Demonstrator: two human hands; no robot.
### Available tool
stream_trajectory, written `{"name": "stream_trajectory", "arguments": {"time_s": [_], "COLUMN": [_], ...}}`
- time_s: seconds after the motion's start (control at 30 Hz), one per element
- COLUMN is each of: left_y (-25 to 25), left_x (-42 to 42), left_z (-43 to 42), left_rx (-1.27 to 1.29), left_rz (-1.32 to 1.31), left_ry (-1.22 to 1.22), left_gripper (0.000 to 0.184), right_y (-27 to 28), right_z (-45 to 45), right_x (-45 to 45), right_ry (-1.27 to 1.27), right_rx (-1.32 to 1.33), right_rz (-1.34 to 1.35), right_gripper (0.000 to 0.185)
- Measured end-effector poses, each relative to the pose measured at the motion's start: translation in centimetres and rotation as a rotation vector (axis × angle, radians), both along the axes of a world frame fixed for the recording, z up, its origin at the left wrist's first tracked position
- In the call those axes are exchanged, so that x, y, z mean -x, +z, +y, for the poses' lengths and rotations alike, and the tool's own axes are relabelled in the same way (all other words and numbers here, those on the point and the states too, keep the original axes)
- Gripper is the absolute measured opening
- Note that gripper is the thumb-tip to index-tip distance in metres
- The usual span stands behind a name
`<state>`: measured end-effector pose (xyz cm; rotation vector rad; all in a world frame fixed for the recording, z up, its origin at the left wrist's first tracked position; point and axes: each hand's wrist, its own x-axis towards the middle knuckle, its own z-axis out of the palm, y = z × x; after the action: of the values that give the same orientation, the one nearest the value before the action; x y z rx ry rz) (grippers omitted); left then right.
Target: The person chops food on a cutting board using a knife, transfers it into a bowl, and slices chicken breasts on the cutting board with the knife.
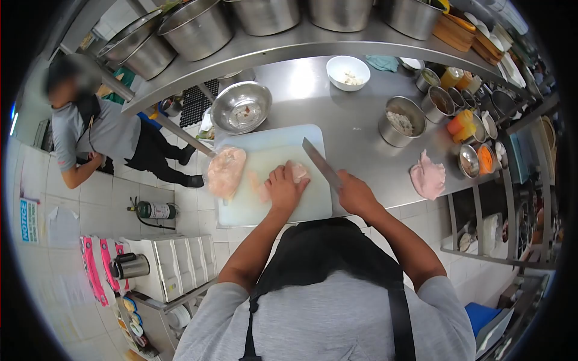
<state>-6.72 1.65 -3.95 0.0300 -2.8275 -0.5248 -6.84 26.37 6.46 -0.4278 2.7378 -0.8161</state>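
My right hand (356,192) is wrapped round the handle of a kitchen knife (322,164), its broad blade pointing up and to the left, just right of the meat. With bent fingers, my left hand (285,189) grips a piece of raw chicken (297,171) on the white cutting board (274,137). Pale cut strips of chicken (259,186) lie left of that hand. At the board's left edge rests a clear plastic bag of raw chicken (227,172). Part of the held piece is hidden under my fingers.
Behind the board stand a steel bowl (241,108) and a white bowl (348,73). A steel pot (402,122) and a pink cloth (428,175) are to the right, near sauce containers. Above runs a steel shelf (283,48) with large pots. Another person (102,126) stands at left.
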Motion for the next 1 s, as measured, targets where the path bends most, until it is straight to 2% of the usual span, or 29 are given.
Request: {"name": "stream_trajectory", "arguments": {"time_s": [0.1, 0.2, 0.3, 0.4, 0.5, 0.6, 0.77, 0.9, 1.0], "left_y": [0.5, 1.5, 2.4, 1.3, -0.3, -0.7, 0.1, -0.3, -0.4], "left_x": [-2.5, -3.3, -0.5, 3.1, 3.5, 3.0, 2.2, 2.3, 2.4], "left_z": [-0.8, -0.9, -0.1, 0.9, 1.1, 0.9, 1.3, 1.0, 0.9], "left_rx": [0.078, 0.108, -0.197, -0.344, -0.130, -0.195, -0.157, -0.124, -0.110], "left_rz": [0.120, 0.100, 0.112, -0.047, 0.044, 0.102, 0.158, 0.179, 0.169], "left_ry": [-0.084, -0.018, 0.058, 0.209, 0.099, 0.078, 0.006, -0.042, -0.058], "left_gripper": [0.081, 0.066, 0.044, 0.021, 0.011, 0.011, 0.013, 0.015, 0.016], "right_y": [-1.0, -0.9, -0.9, -0.4, -0.4, -0.8, -1.0, 2.0, 3.9], "right_z": [-1.8, -2.3, -2.8, -2.9, -2.7, -2.1, -0.9, -0.5, -1.0], "right_x": [0.4, -0.2, -0.5, -0.4, 0.2, 0.6, 1.6, 0.3, -0.8], "right_ry": [0.046, 0.060, 0.146, 0.141, 0.138, 0.121, 0.078, 0.080, 0.144], "right_rx": [-0.149, -0.137, -0.180, -0.135, -0.156, -0.125, -0.080, -0.076, -0.177], "right_rz": [-0.093, -0.103, -0.085, -0.078, -0.086, -0.089, -0.087, -0.120, -0.162], "right_gripper": [0.031, 0.029, 0.027, 0.026, 0.026, 0.028, 0.028, 0.027, 0.026]}}
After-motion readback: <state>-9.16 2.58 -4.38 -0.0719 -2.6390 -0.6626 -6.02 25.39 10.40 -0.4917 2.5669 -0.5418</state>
